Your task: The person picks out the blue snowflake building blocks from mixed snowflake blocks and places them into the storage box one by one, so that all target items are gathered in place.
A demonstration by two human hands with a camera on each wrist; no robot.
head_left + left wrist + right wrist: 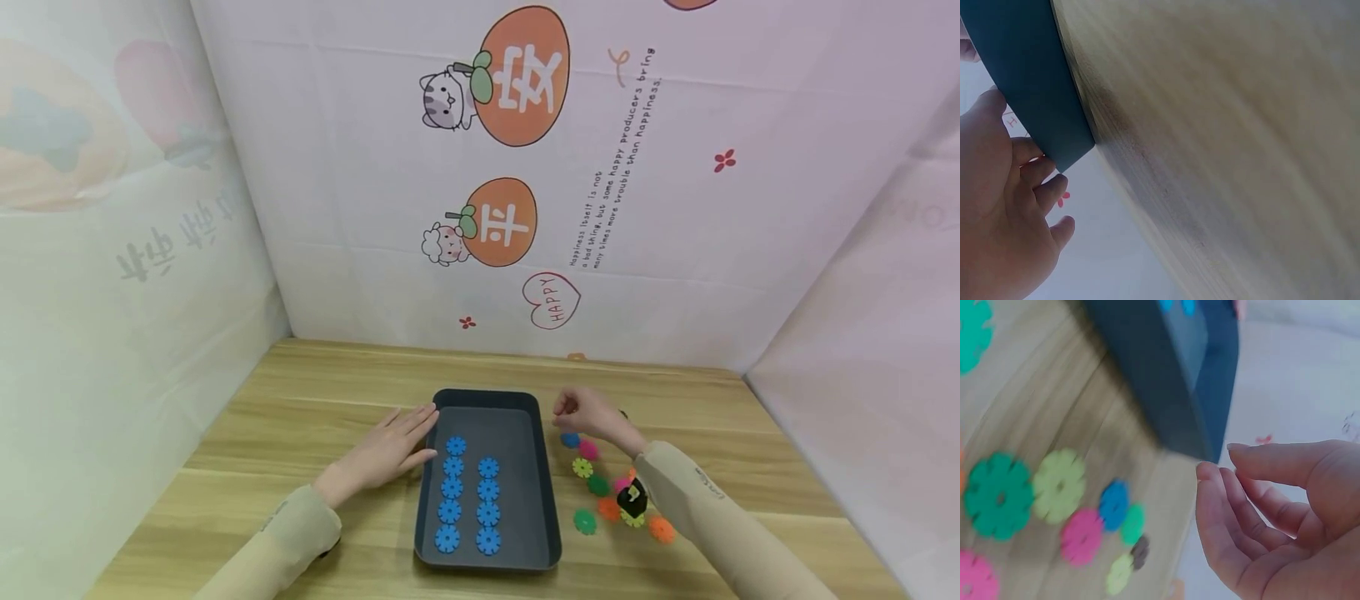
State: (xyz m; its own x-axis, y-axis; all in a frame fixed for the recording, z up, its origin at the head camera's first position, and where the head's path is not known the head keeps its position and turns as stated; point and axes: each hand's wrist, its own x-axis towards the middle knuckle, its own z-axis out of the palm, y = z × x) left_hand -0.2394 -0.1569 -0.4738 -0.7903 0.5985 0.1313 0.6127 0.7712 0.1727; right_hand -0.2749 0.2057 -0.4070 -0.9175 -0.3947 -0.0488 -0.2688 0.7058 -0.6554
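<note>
A dark grey tray (525, 483) stands on the table, with blue notched discs (488, 512) lying flat in two columns, several in each. My left hand (390, 450) rests on the tray's left rim, its fingers extended; in the left wrist view the fingertips touch the tray's outer wall (1029, 75). Above the table, just beyond the tray's right rim, is my right hand (588, 414). In the right wrist view that hand (1279, 519) has loosely bent fingers and a small gap between thumb and fingertips, with nothing visible in it.
Loose discs lie right of the tray, among them a green one (585, 522), a blue one (571, 439) and orange ones (662, 528). The right forearm (720, 517) passes over some. A printed cloth (375, 208) rises behind the wooden table (337, 375).
</note>
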